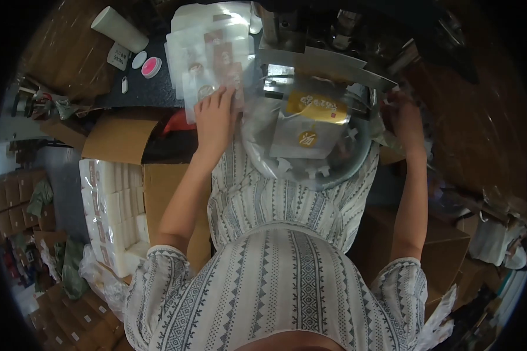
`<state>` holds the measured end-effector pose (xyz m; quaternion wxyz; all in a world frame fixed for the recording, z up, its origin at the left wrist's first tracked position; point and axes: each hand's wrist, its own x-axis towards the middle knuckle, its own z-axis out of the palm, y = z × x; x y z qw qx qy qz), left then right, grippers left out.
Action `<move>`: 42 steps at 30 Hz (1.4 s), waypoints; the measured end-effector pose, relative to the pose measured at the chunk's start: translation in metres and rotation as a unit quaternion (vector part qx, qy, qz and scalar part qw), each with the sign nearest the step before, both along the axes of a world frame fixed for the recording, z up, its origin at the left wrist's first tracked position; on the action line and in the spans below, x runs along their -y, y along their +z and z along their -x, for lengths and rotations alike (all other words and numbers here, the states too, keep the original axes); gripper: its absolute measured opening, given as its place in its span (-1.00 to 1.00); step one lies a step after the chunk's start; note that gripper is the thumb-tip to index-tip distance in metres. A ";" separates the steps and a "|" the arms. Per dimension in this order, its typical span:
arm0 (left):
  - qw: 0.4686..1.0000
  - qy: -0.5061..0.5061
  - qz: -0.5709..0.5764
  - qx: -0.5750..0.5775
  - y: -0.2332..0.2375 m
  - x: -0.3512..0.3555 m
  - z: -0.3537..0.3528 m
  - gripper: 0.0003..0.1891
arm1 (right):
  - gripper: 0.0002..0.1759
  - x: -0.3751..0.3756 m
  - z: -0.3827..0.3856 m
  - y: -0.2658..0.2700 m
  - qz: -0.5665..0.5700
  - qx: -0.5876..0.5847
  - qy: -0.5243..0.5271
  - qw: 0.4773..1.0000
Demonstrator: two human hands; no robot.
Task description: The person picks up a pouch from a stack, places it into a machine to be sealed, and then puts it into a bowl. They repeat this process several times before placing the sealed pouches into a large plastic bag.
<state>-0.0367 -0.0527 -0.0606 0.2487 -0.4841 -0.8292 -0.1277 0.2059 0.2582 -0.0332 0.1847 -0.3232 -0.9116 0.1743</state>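
Note:
My left hand rests with its fingers stretched out on the near end of a stack of translucent plastic bags with brownish prints. My right hand is at the right side of a metal machine, its fingers bent beside something reddish; shadow hides what they hold, if anything. Between my hands, a round basin sits at my lap. In it lies a clear packaging bag with a gold label and a round gold emblem, among small white cut scraps.
On the dark worktop at left are a white cup, a pink round tub and its white lid. Below stands an open cardboard box beside wrapped white packs. Another cardboard box is at right.

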 end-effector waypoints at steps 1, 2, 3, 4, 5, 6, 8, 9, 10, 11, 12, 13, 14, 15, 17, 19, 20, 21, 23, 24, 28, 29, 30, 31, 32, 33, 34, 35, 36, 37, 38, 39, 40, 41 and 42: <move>0.997 0.019 -0.011 0.069 0.007 0.006 0.001 -0.77 | -0.82 -0.003 -0.007 -0.004 -0.011 0.020 -0.001 1.000; 0.990 0.039 -0.026 0.134 0.016 0.010 0.002 -0.82 | -0.80 -0.007 -0.010 -0.004 -0.025 0.038 0.000 0.999; 0.990 0.041 -0.028 0.136 0.020 0.015 -0.001 -0.82 | -0.80 0.003 -0.011 0.009 -0.027 0.039 0.002 0.999; 0.983 0.070 -0.033 0.165 0.024 0.020 -0.004 -0.85 | -0.77 0.014 -0.015 0.026 0.059 0.048 -0.041 0.996; 0.975 0.100 -0.039 0.195 0.029 0.023 -0.008 -0.88 | -0.73 0.027 -0.013 0.045 0.145 0.057 -0.083 0.984; 0.975 0.102 -0.041 0.194 0.036 0.021 -0.015 -0.88 | -0.73 0.040 -0.007 0.062 0.143 0.057 -0.080 0.985; 0.975 0.036 -0.088 0.202 0.049 0.016 -0.037 -0.87 | -0.73 0.078 0.007 0.081 0.203 -0.129 0.095 0.966; 0.975 0.034 -0.085 0.203 0.051 0.013 -0.045 -0.87 | -0.73 0.093 0.018 0.081 0.205 -0.128 0.091 0.966; 0.975 0.018 -0.084 0.206 0.054 0.008 -0.050 -0.86 | -0.74 0.104 0.032 0.083 0.164 -0.144 0.157 0.963; 0.974 0.003 -0.084 0.210 0.056 0.004 -0.056 -0.85 | -0.74 0.111 0.040 0.084 0.120 -0.157 0.223 0.955; 0.974 0.000 -0.086 0.208 0.060 0.000 -0.060 -0.85 | -0.74 0.114 0.044 0.084 0.117 -0.159 0.222 0.955; 0.970 -0.031 -0.077 0.228 0.063 -0.002 -0.064 -0.86 | -0.74 0.117 0.048 0.081 0.091 -0.152 0.248 0.952; 0.964 -0.061 -0.067 0.249 0.064 -0.003 -0.067 -0.87 | -0.73 0.119 0.049 0.078 0.067 -0.144 0.273 0.949; 0.965 -0.061 -0.067 0.248 0.060 -0.007 -0.068 -0.87 | -0.73 0.118 0.050 0.077 0.066 -0.145 0.274 0.948; 0.925 -0.137 -0.055 0.351 0.049 -0.016 -0.070 -0.93 | -0.70 0.114 0.047 0.075 0.158 -0.112 0.285 0.939; 0.883 -0.116 0.036 0.454 0.048 -0.031 -0.069 -0.88 | -0.69 0.106 0.045 0.065 0.184 -0.106 0.237 0.948; 0.824 -0.090 0.126 0.545 0.048 -0.038 -0.068 -0.82 | -0.68 0.101 0.044 0.061 0.210 -0.100 0.189 0.954; 0.825 -0.091 0.124 0.544 0.044 -0.047 -0.065 -0.82 | -0.68 0.095 0.042 0.058 0.207 -0.101 0.190 0.954; 0.670 -0.120 0.016 0.732 0.034 -0.059 -0.063 -0.68 | -0.68 0.084 0.036 0.055 0.214 -0.129 0.120 0.961; 0.670 -0.122 0.018 0.732 0.035 -0.060 -0.064 -0.68 | -0.68 0.082 0.036 0.054 0.214 -0.130 0.117 0.961; 0.639 -0.152 0.012 0.754 0.038 -0.057 -0.075 -0.62 | -0.72 0.082 0.039 0.048 0.316 -0.142 0.096 0.933; 0.613 -0.151 0.007 0.775 0.037 -0.055 -0.076 -0.61 | -0.74 0.084 0.041 0.047 0.362 -0.139 0.115 0.915; 0.614 -0.150 0.007 0.775 0.035 -0.053 -0.075 -0.61 | -0.74 0.085 0.043 0.047 0.364 -0.139 0.115 0.914; 0.624 -0.154 0.018 0.766 0.030 -0.050 -0.074 -0.62 | -0.75 0.085 0.045 0.048 0.346 -0.144 0.093 0.922; 0.633 -0.158 0.027 0.757 0.029 -0.048 -0.073 -0.62 | -0.75 0.085 0.046 0.049 0.328 -0.148 0.072 0.930; 0.633 -0.157 0.026 0.758 0.029 -0.047 -0.073 -0.62 | -0.75 0.085 0.046 0.048 0.328 -0.148 0.073 0.930; 0.628 -0.157 0.029 0.762 0.030 -0.047 -0.073 -0.63 | -0.75 0.085 0.045 0.046 0.354 -0.136 0.093 0.921; 0.622 -0.158 0.033 0.766 0.031 -0.047 -0.073 -0.64 | -0.75 0.084 0.044 0.044 0.378 -0.125 0.111 0.910; 0.622 -0.158 0.034 0.767 0.032 -0.048 -0.073 -0.64 | -0.75 0.084 0.043 0.043 0.379 -0.125 0.110 0.911; 0.610 -0.156 0.032 0.777 0.034 -0.049 -0.073 -0.65 | -0.75 0.084 0.041 0.042 0.379 -0.139 0.103 0.909; 0.598 -0.154 0.029 0.786 0.034 -0.051 -0.071 -0.66 | -0.75 0.083 0.041 0.042 0.378 -0.154 0.097 0.908; 0.599 -0.155 0.029 0.785 0.033 -0.054 -0.070 -0.66 | -0.75 0.082 0.039 0.043 0.377 -0.154 0.097 0.908; 0.563 -0.128 -0.013 0.817 0.032 -0.058 -0.068 -0.67 | -0.75 0.080 0.034 0.046 0.327 -0.166 0.069 0.928; 0.524 -0.099 -0.055 0.844 0.030 -0.061 -0.065 -0.68 | -0.76 0.079 0.030 0.049 0.276 -0.177 0.041 0.944; 0.524 -0.100 -0.056 0.844 0.027 -0.066 -0.058 -0.68 | -0.76 0.076 0.025 0.052 0.275 -0.178 0.041 0.944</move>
